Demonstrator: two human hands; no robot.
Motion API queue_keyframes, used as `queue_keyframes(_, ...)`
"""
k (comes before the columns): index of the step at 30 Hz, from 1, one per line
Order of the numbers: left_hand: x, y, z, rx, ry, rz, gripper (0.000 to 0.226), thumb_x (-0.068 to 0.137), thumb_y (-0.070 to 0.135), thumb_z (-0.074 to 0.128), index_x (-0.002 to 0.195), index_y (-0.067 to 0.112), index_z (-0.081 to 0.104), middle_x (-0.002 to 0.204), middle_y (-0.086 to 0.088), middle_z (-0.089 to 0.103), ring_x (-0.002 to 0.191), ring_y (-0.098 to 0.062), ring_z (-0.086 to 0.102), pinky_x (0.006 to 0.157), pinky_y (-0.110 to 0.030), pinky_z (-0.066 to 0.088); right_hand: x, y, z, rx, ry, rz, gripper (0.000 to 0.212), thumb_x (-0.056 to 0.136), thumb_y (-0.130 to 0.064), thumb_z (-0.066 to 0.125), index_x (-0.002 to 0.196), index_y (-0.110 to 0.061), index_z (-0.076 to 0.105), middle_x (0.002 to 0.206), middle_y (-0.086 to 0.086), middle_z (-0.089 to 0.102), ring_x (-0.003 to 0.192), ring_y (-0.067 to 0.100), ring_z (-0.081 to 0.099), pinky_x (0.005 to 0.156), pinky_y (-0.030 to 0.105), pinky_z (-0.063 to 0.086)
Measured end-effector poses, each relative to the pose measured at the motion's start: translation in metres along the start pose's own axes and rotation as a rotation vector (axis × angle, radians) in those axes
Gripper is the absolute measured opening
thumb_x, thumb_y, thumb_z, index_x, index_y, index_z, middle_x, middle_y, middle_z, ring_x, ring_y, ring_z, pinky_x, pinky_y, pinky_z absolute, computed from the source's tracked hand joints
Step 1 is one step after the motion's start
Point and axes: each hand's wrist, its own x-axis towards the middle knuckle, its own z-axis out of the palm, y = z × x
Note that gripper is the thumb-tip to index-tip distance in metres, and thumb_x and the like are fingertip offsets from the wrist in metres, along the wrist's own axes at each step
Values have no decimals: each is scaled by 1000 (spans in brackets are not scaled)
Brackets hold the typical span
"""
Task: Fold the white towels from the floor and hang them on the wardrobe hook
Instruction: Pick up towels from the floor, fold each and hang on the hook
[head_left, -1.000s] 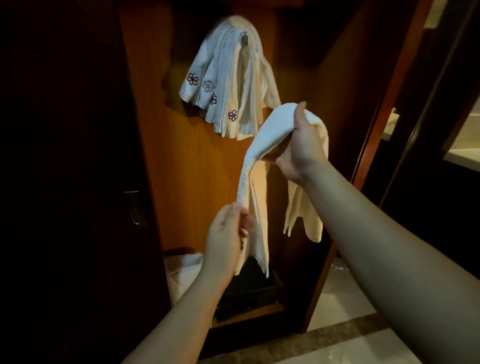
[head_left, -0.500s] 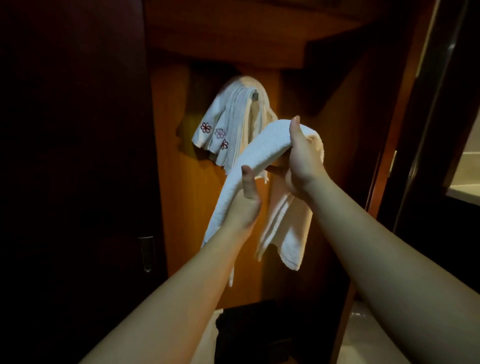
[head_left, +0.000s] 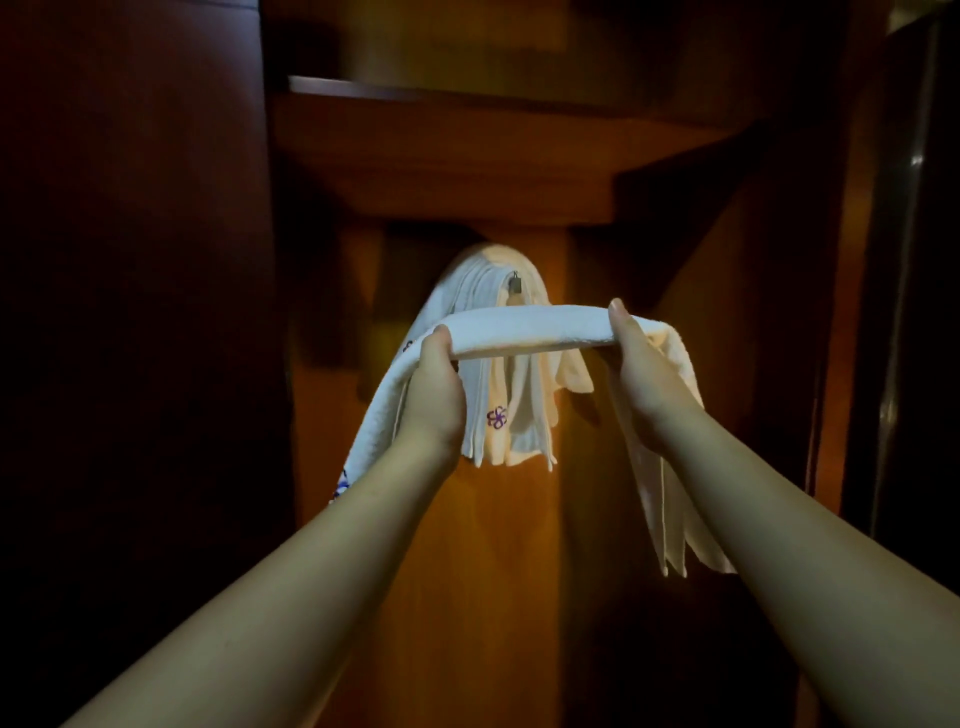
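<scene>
Nearest, the left hand (head_left: 434, 387) and the right hand (head_left: 641, 374) each curl round the folded white towel (head_left: 524, 327), holding it level just in front of and slightly below the hook (head_left: 515, 283), its two ends drooping outside the fists. It looks light, soft and limp, so it should sag wherever unsupported; the grips either side of its middle seem right for draping it. Behind it, the hanging towels (head_left: 498, 415) already cover most of the hook, whose free tip is, in this dim light, hard to judge.
</scene>
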Motion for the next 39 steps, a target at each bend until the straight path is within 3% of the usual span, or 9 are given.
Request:
queue_keyframes(3,41,0,6,68,18,-8,67,92,59,39,139,13,54,137,-14,60,127,-29,56,111,-52,41,45,-2,-3,-22,-20,-38,64,96,-67,45,137,-19,54,131,6,60,119,19,54,100,33,38)
queue_keyframes(7,107,4,16,16,67,65,58,77,60,52,116,21,69,112,-5,74,111,-19,67,105,-43,48,113,-14,7,-64,-33,-78,46,97,-66,44,107,-24,60,87,-5,72,88,9,67,72,24,44)
queue_keyframes(11,180,8,25,-14,107,75,48,78,61,57,99,19,69,87,-5,78,95,-20,75,75,-30,57,183,-31,22,-171,-59,-86,77,93,-76,35,144,-19,45,118,4,62,105,20,60,88,34,48)
queue_keyframes(16,243,10,42,18,-12,69,47,99,55,44,99,14,66,80,-4,78,73,-11,75,48,-17,53,256,-38,34,-216,-61,-82,101,80,-89,32,154,-20,38,154,8,45,139,26,44,118,43,33)
queue_keyframes(21,281,-1,57,130,56,23,57,99,62,41,112,12,65,97,-9,76,92,-16,72,82,-28,53,306,-25,43,-172,-100,-40,94,90,-80,35,157,-13,30,157,13,39,142,29,40,119,41,29)
queue_keyframes(26,296,-20,54,197,136,26,63,96,71,36,112,16,61,105,-1,63,82,-1,52,80,-24,36,325,3,44,-134,-52,-72,90,81,-81,50,148,-20,45,145,8,55,132,26,53,112,42,40)
queue_keyframes(29,301,-27,40,170,196,51,51,99,66,36,96,22,61,101,-2,66,72,-1,57,63,-20,36,327,11,50,-159,-60,-138,73,77,-83,49,125,-30,61,117,-7,65,118,22,62,98,37,48)
queue_keyframes(33,306,-22,33,81,133,-9,70,99,68,31,120,11,64,110,-9,73,88,-12,73,67,-25,49,331,12,67,-179,-64,-157,62,79,-83,45,112,-34,62,96,-11,62,108,20,61,86,33,41)
queue_keyframes(39,305,-37,57,53,95,-43,73,98,69,33,122,7,64,113,-18,73,106,-28,70,103,-43,50,345,28,57,-132,29,-143,51,89,-64,51,119,-26,66,109,-1,69,105,21,66,96,36,52)
